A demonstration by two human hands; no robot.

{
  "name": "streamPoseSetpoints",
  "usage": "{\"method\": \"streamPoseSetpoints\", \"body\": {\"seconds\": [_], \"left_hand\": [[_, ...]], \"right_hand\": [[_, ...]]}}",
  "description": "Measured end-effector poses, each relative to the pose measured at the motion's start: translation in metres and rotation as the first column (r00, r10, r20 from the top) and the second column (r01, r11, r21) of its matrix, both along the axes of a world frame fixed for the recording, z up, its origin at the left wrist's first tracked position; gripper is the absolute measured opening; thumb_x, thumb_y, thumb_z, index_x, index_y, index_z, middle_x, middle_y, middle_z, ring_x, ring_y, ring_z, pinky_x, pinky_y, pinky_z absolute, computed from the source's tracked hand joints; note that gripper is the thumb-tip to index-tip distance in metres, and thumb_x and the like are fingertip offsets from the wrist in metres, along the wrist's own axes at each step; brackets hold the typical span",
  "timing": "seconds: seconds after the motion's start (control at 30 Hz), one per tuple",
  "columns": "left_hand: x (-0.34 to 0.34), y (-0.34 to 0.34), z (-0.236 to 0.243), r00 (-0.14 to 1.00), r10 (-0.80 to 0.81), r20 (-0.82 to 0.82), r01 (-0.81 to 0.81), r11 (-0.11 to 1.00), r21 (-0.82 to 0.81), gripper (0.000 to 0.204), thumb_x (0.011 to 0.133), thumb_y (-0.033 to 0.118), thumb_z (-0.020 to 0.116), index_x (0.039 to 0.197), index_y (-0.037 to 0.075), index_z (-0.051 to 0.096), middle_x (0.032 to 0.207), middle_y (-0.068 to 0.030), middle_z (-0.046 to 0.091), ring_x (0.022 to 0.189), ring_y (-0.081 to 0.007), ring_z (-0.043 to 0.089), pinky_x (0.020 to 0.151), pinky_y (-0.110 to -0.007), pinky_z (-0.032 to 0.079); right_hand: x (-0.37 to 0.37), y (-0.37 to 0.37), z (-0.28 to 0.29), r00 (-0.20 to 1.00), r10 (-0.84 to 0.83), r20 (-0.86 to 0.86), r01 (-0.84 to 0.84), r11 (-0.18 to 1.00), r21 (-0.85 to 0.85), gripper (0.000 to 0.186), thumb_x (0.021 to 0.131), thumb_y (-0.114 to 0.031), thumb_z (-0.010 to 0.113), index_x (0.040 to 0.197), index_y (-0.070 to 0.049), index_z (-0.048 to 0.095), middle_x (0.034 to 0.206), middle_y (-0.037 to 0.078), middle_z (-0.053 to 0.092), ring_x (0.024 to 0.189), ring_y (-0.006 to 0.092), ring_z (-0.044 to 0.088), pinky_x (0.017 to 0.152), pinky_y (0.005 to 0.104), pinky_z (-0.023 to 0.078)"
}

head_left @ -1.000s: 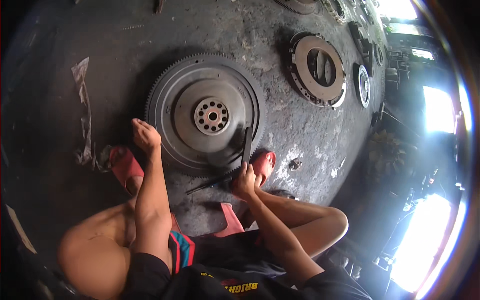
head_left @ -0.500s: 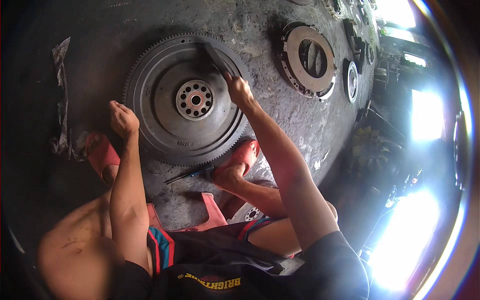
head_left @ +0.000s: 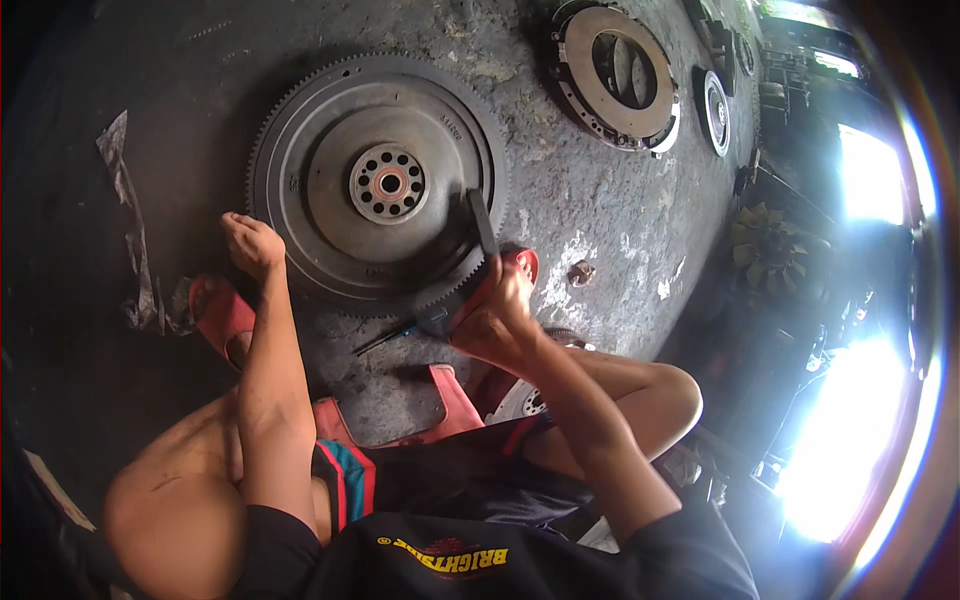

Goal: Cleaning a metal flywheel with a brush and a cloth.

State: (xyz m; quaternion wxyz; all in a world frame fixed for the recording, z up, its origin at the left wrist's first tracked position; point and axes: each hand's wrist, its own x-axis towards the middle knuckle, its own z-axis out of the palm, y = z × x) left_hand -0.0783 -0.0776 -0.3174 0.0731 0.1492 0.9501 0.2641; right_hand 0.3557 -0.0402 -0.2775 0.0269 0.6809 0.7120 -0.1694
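A crumpled greyish strip (head_left: 132, 220) lies at left; right of it, in the upper centre-left, sits a round, dark-grey metal flywheel with a toothed rim (head_left: 376, 232). The left hand (head_left: 254, 245), fingers curled inward, is beside its left edge, any grip impossible to tell; the right hand (head_left: 509, 298), lower centre, clamps a flat, dark bar (head_left: 482, 222) reaching over the rim.

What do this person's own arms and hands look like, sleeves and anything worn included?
The left hand and right hand wear no gloves. The forearms are uncovered, with no watch or band visible. Short black sleeves belong to a black shirt with yellow lettering. The fingers are too unclear to rule out rings.
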Motion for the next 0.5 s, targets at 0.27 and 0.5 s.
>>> {"method": "streamPoseSetpoints", "body": {"seconds": [0.27,0.5], "left_hand": [[-0.004,-0.004,0.005,0.999,0.037,0.027,-0.037,0.999,0.018,0.028,0.101,0.021,0.034,0.108,0.002,0.053,0.101,-0.0224,0.064,0.093,-0.0421,0.062,0.078,-0.051,0.049],[-0.007,-0.007,0.006,1.000,0.002,0.024,-0.001,0.999,-0.040,0.025,0.100,0.021,0.036,0.108,0.003,0.052,0.102,-0.0209,0.064,0.094,-0.0407,0.063,0.077,-0.051,0.050]], "right_hand": [[-0.069,0.044,0.036,0.987,-0.151,-0.054,0.146,0.986,-0.081,0.081,0.098,-0.061,0.032,0.085,0.012,0.064,0.079,0.036,0.063,0.087,0.0469,0.066,0.077,0.0531,0.051],[-0.197,0.176,0.054,0.954,-0.234,-0.189,0.140,0.901,-0.411,0.090,0.094,-0.068,0.034,0.088,0.017,0.063,0.073,0.029,0.065,0.064,0.0373,0.070,0.046,0.0441,0.053]]}}
